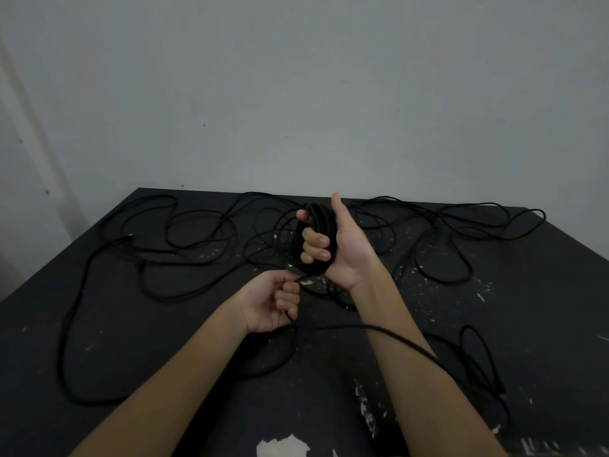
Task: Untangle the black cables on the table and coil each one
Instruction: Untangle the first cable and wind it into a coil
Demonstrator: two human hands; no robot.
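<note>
My right hand [342, 255] grasps coil [318, 219] to anchor it, left hand [270, 301] just below coil pinches cable [395, 334] to feed loops.

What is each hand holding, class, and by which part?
The right hand grips the coiled bundle of black cable round its middle; the left hand pinches the loose strand just below it.

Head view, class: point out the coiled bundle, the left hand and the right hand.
coiled bundle [320, 220], head view, on its upper wraps.
left hand [268, 303], head view, on the palm.
right hand [344, 253], head view, on the palm.
</note>
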